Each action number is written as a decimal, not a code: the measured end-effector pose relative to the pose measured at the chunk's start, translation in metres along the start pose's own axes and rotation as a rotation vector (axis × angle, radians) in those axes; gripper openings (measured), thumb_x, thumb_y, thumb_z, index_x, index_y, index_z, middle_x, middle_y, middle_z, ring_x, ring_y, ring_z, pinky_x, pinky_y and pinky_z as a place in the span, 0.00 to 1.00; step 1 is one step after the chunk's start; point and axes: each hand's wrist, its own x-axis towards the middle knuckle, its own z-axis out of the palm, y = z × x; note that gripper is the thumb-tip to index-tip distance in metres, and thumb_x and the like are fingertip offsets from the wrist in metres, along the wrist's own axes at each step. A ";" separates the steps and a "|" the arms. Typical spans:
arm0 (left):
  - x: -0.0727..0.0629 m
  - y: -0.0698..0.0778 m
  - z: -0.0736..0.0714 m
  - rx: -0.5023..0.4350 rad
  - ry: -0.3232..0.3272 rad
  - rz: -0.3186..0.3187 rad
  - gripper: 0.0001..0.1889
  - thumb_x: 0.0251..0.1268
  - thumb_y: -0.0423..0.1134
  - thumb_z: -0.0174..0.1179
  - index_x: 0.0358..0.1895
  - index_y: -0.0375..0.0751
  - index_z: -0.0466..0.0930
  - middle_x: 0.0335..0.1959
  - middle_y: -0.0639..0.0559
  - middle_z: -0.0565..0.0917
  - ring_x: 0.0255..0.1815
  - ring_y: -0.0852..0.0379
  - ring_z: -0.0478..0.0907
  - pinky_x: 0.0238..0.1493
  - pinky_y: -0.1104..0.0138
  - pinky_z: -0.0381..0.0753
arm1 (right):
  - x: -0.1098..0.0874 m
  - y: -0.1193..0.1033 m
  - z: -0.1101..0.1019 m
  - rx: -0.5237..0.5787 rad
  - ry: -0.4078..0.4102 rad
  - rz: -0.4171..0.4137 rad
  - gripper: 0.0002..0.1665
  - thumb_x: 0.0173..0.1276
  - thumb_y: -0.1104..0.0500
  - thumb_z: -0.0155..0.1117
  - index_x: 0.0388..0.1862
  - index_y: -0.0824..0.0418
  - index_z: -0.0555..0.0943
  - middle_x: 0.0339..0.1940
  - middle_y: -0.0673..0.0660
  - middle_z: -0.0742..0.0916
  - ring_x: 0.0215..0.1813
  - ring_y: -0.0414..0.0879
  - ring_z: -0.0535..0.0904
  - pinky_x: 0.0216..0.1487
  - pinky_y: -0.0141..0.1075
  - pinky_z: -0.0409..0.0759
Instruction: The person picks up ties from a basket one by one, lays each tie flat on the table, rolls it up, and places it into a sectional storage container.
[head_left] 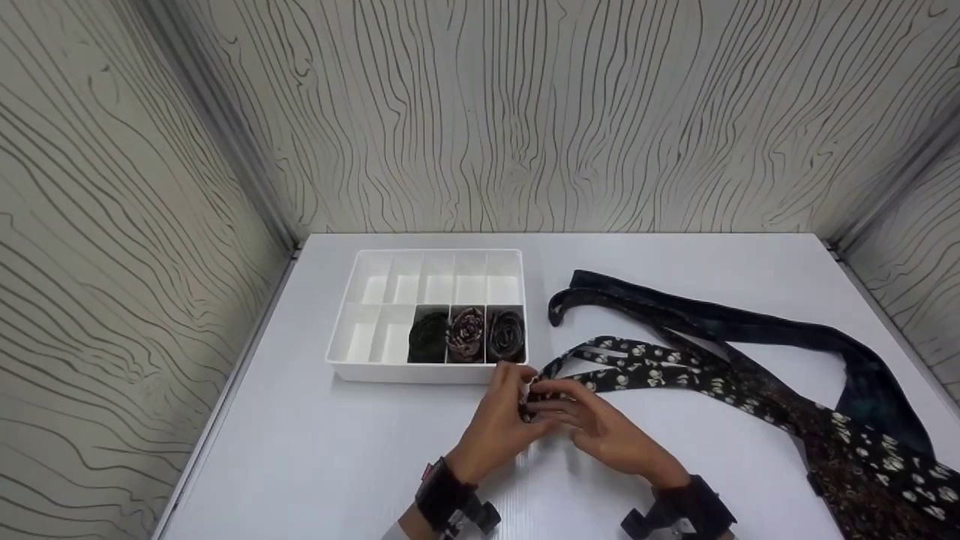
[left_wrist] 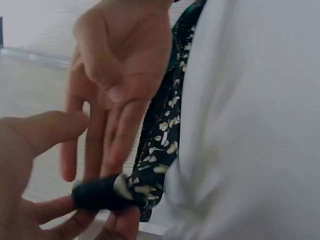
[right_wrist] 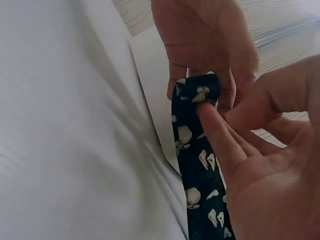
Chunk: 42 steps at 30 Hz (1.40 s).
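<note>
One tie (head_left: pixel 709 379) ends in a roll (left_wrist: pixel 100 194) near the tray (head_left: pixel 420 373); left hand (head_left: pixel 495 424) curls round it, right hand (head_left: pixel 613 436) touches it, fingers straight. Probably light, soft, prone to unwinding; best pinched across the roll.

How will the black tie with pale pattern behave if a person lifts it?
This tie would likely sag, because its strip bends and curves on the table. Its rolled end may uncoil if released, as no fastening shows. It looks thin, so probably light.
</note>
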 end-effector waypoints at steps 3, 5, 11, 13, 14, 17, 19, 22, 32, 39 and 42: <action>-0.004 -0.004 0.001 0.029 0.013 -0.034 0.29 0.56 0.25 0.73 0.62 0.36 0.75 0.54 0.45 0.79 0.51 0.53 0.80 0.53 0.65 0.83 | -0.002 0.002 -0.004 -0.158 0.113 0.008 0.41 0.62 0.84 0.50 0.76 0.68 0.69 0.72 0.71 0.78 0.69 0.55 0.82 0.68 0.42 0.82; -0.007 -0.007 -0.004 0.009 0.015 -0.085 0.28 0.56 0.22 0.69 0.62 0.36 0.77 0.51 0.45 0.83 0.51 0.51 0.82 0.53 0.63 0.83 | -0.007 0.004 -0.011 -0.427 0.266 0.044 0.36 0.62 0.81 0.58 0.70 0.66 0.76 0.67 0.66 0.82 0.66 0.56 0.82 0.67 0.47 0.82; -0.018 -0.023 -0.036 -0.048 0.034 -0.202 0.17 0.63 0.27 0.65 0.56 0.39 0.85 0.48 0.46 0.88 0.45 0.54 0.84 0.48 0.64 0.85 | -0.048 0.019 -0.055 -0.893 0.450 0.306 0.36 0.68 0.66 0.72 0.73 0.68 0.73 0.74 0.70 0.75 0.75 0.72 0.66 0.73 0.73 0.63; -0.020 -0.030 -0.047 -0.095 0.064 -0.221 0.15 0.65 0.27 0.64 0.55 0.38 0.85 0.45 0.44 0.89 0.42 0.52 0.86 0.43 0.64 0.86 | -0.066 0.021 -0.071 -0.916 0.428 0.372 0.38 0.72 0.58 0.72 0.76 0.68 0.70 0.76 0.72 0.72 0.77 0.75 0.62 0.74 0.76 0.55; -0.020 -0.033 -0.053 -0.116 0.080 -0.234 0.15 0.66 0.26 0.63 0.54 0.38 0.85 0.44 0.43 0.89 0.40 0.52 0.87 0.42 0.65 0.86 | -0.074 0.022 -0.079 -0.919 0.418 0.389 0.39 0.73 0.55 0.71 0.77 0.68 0.70 0.78 0.72 0.70 0.78 0.75 0.60 0.74 0.77 0.52; -0.021 -0.041 -0.068 -0.175 0.128 -0.269 0.13 0.67 0.25 0.62 0.52 0.35 0.84 0.38 0.42 0.88 0.33 0.48 0.88 0.36 0.65 0.87 | -0.095 0.025 -0.099 -0.894 0.413 0.378 0.41 0.72 0.51 0.72 0.78 0.65 0.69 0.81 0.71 0.67 0.79 0.78 0.56 0.72 0.81 0.47; -0.023 -0.046 -0.076 -0.185 0.156 -0.273 0.12 0.66 0.25 0.62 0.52 0.34 0.84 0.37 0.41 0.88 0.33 0.46 0.89 0.36 0.65 0.87 | -0.106 0.027 -0.111 -0.862 0.414 0.330 0.42 0.70 0.52 0.73 0.78 0.64 0.70 0.81 0.71 0.66 0.79 0.80 0.56 0.69 0.83 0.48; -0.025 -0.051 -0.085 -0.181 0.181 -0.272 0.12 0.66 0.25 0.63 0.51 0.33 0.84 0.38 0.40 0.88 0.34 0.45 0.89 0.37 0.65 0.88 | -0.116 0.028 -0.127 -0.826 0.399 0.269 0.42 0.66 0.54 0.76 0.76 0.63 0.71 0.80 0.71 0.67 0.78 0.81 0.55 0.66 0.85 0.49; -0.034 -0.061 -0.106 -0.056 0.273 -0.363 0.13 0.64 0.27 0.63 0.50 0.37 0.85 0.48 0.40 0.88 0.41 0.51 0.84 0.44 0.61 0.82 | -0.145 0.012 -0.167 -0.901 0.587 0.382 0.28 0.75 0.56 0.71 0.66 0.70 0.79 0.70 0.75 0.75 0.69 0.75 0.68 0.65 0.69 0.67; -0.037 -0.063 -0.113 -0.065 0.297 -0.388 0.14 0.62 0.27 0.64 0.51 0.37 0.85 0.47 0.40 0.88 0.39 0.54 0.84 0.41 0.63 0.82 | -0.161 -0.004 -0.176 -1.116 0.960 0.585 0.32 0.69 0.66 0.65 0.70 0.73 0.71 0.72 0.84 0.65 0.72 0.83 0.55 0.66 0.77 0.52; -0.038 -0.063 -0.118 -0.087 0.363 -0.423 0.13 0.63 0.27 0.63 0.50 0.36 0.85 0.46 0.40 0.87 0.35 0.53 0.84 0.36 0.64 0.83 | -0.171 -0.009 -0.186 -1.001 0.878 0.788 0.42 0.75 0.64 0.54 0.83 0.70 0.54 0.77 0.90 0.49 0.76 0.91 0.43 0.67 0.83 0.45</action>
